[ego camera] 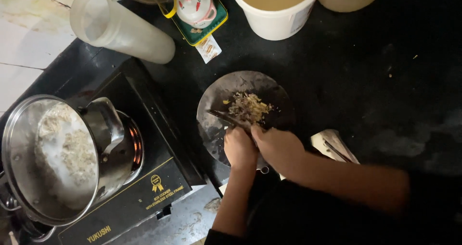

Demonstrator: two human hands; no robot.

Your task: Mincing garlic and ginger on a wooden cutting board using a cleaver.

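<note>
Hands are working together near the scene's middle, over a round dark cutting board (216,129) lying on the black counter (375,81). The left hand (239,148) is curling its fingers tight around a knife (228,118), whose blade is pointing left and far across the board. The right hand (278,146) is pressing in just beside it, fingers bent and close together; whether they are gripping anything cannot be told. Chopped yellowish bits (249,107) are lying just beyond the blade. Left, a steel pot (57,163) of foamy white mash is sitting on a stove (144,187). Farther off, a frosted plastic jar (120,26) is lying tilted, and a white bucket (274,14) is standing.
</note>
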